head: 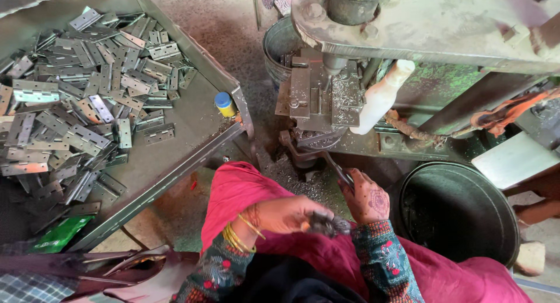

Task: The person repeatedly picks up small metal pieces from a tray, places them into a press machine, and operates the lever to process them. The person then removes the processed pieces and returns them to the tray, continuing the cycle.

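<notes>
A small dark clump [328, 224], grey-black and tangled like metal swarf or a worn brush head, is sitting pinched at the fingertips of the left hand [286, 214], low over the pink cloth on the lap; its exact kind cannot be told. A thin dark metal handle [337, 173] is slanting up toward the press, with the right hand [367, 199] closing around its lower end.

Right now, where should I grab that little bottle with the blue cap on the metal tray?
Hold the small yellow bottle around its body, just under the blue cap, coming from above. It stands upright near the tray's edge wall, and the hinges lie apart from it.
</notes>
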